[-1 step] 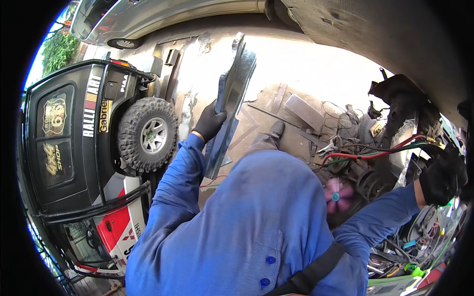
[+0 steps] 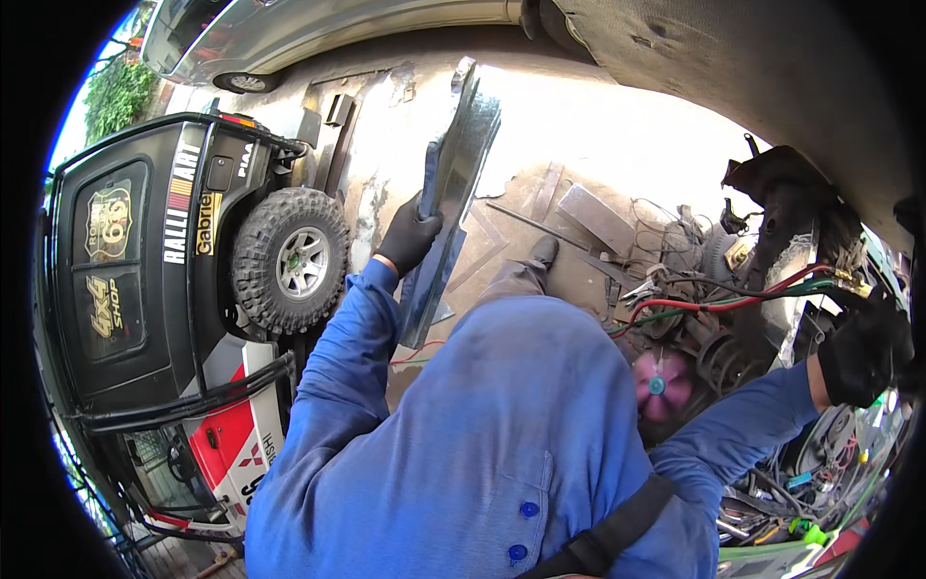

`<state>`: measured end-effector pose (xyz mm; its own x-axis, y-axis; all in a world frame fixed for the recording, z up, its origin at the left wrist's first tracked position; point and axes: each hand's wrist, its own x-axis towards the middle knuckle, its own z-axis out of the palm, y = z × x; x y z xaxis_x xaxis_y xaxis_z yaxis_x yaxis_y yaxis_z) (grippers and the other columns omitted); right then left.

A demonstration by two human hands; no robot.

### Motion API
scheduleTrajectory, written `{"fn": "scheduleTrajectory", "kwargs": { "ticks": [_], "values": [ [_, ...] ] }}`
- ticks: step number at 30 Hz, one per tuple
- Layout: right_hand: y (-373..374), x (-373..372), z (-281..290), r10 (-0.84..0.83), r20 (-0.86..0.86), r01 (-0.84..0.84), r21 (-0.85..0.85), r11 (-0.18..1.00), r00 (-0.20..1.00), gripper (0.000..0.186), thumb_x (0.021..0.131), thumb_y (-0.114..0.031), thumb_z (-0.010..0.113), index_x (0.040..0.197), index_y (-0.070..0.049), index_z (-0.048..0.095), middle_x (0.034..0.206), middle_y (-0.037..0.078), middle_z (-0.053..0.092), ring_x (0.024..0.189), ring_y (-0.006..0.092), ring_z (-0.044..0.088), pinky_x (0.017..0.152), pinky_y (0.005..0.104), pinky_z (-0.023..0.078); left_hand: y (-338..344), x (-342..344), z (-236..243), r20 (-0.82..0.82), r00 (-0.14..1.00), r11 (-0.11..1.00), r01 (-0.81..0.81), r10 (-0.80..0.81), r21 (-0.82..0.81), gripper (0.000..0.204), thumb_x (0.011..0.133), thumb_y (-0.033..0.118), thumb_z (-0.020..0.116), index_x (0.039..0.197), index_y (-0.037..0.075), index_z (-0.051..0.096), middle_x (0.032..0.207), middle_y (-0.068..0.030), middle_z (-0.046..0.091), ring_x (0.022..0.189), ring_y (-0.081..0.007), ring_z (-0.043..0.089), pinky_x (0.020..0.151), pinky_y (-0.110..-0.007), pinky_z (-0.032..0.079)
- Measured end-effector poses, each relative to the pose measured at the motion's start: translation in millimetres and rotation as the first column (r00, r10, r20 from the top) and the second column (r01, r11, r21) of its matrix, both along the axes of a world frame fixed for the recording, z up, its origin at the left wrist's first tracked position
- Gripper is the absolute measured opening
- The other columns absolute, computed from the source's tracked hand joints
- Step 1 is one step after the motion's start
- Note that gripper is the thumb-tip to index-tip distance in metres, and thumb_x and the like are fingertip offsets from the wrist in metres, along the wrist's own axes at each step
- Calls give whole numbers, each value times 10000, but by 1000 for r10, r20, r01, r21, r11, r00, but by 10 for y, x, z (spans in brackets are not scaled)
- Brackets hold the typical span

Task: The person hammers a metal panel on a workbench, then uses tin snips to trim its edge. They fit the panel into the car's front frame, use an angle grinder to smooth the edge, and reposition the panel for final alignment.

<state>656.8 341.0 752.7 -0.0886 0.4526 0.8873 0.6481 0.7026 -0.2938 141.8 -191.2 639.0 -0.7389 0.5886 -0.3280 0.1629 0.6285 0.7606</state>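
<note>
My left hand, in a black glove, is closed round the edge of a long bent sheet-metal panel. The panel stands steeply tilted, its shiny face to the right. My right hand, also gloved in black, is at the far right with its fingers curled. Beside its fingertips is a brass fitting, where red hose and green hose come together. Dark shadow hides whatever lies in the right fingers. A pair of pliers or a clamp lies among scrap left of that hand.
A black off-road vehicle with a big knobbly tyre stands at left. A grey car is behind. Flat metal plates and a thin rod lie on the floor. A small pink fan and a cluttered heap of tools are at right.
</note>
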Motion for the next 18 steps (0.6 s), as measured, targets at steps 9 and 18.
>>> {"fn": "scheduleTrajectory", "kwargs": {
  "ticks": [9,18],
  "values": [
    [-1144,-478,-443,161,-986,-831,56,553,41,591,936,-265,726,1371,99,559,1241,285,688,1045,376,712,951,518,579,-17,-191,408,-172,981,988,-65,89,138,186,947,110,643,1103,9,641,817,-49,645,725,-128,580,676,-336,488],
    [-2906,-1328,-832,326,-609,-690,-614,383,723,962,769,-125,774,1602,38,321,1373,249,589,1158,329,683,989,473,587,94,-650,508,-160,938,801,-164,307,575,140,991,99,714,1092,9,679,865,13,638,775,-96,594,721,-278,489]
  ]
}}
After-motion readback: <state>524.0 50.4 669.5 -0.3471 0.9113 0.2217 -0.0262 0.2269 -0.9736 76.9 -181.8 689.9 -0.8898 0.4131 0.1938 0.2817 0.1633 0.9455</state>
